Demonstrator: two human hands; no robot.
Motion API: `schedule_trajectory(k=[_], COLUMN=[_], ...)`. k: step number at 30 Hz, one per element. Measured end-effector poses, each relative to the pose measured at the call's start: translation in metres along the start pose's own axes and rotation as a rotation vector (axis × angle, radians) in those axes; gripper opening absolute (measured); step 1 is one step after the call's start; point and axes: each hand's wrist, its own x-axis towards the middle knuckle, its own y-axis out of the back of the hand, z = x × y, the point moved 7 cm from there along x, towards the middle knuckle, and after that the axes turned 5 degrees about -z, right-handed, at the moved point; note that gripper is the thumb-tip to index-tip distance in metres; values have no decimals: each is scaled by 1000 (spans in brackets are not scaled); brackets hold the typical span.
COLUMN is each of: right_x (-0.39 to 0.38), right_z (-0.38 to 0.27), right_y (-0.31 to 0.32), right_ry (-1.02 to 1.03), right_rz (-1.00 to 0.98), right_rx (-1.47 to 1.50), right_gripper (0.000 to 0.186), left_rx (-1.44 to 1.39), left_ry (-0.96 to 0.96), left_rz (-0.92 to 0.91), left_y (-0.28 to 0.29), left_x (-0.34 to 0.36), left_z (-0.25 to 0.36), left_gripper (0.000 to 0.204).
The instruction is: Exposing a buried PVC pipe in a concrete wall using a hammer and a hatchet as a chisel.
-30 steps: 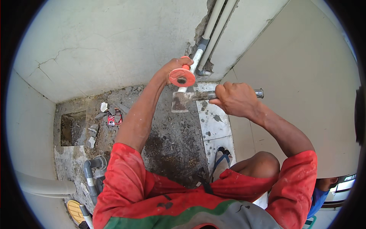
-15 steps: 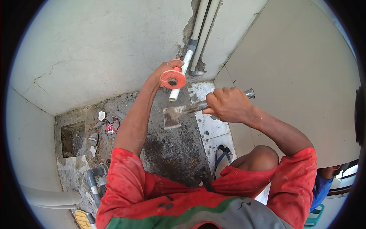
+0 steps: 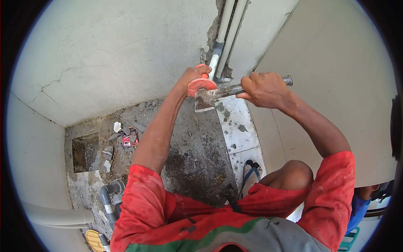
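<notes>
Chiselling seems the step in hand: left hand (image 3: 194,76) clamped round the orange-guarded chisel (image 3: 200,85), tip toward far wall (image 3: 126,50); right hand (image 3: 265,89) wrapped round hammer (image 3: 205,101). Next blow likely calls for square alignment.

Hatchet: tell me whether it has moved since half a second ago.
Yes: judged against the fixed grey pipe coupling, the hatchet has moved up the picture, closer to it.

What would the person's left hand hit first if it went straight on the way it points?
Probably the wall, just beside the white pipe; the orange-guarded tool in the left hand might touch it sooner. Depth is unclear, so the pipe itself could come first.
</notes>
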Motion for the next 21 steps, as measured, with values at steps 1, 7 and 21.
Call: schedule_trajectory(k=[1, 7, 21], right_x=[-6, -32, -30], right_z=[-12, -90, -55], right_y=[-3, 18, 9], right_ry=[-49, 423, 577], right_rz=[29, 184, 44], right_rx=[31, 65, 141], right_gripper=[47, 45, 51], left_rx=[59, 74, 110], left_ry=[0, -116, -111], left_rz=[62, -13, -14], left_y=[6, 6, -2], left_x=[5, 8, 18], left_z=[7, 5, -2], left_gripper=[27, 23, 23])
